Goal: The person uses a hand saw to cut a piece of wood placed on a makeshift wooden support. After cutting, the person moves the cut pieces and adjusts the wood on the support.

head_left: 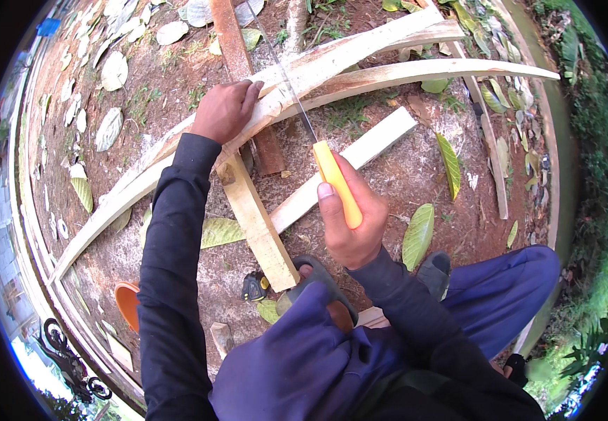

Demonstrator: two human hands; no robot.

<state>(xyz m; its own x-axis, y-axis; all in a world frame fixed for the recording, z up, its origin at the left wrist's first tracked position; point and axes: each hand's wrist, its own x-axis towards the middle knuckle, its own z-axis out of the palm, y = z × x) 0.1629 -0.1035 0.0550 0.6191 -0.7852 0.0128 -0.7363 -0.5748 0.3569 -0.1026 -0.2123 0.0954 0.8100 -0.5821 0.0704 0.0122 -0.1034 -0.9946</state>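
My right hand [356, 217] is closed round the yellow handle of a handsaw [335, 184], thumb on top. The thin blade runs up and away, lying across a long pale wooden plank [360, 56]. To the left of the blade, my left hand [225, 111] grips that plank from above, with its fingertips curled over and partly hidden. A second, similar plank [423, 71] crosses beside it. Under them lie a squared wooden beam [258, 217] pointing toward me and a reddish-brown board [230, 42]. Whether the teeth are in a cut is too small to tell.
A pale batten [381, 144] lies right of the beam. Near my sandalled foot are a black and yellow tape measure [255, 286] and a wood offcut [221, 338]. An orange bucket [127, 306] stands left. Dry leaves [113, 71] litter the soil. A motorbike [72, 361] is far left.
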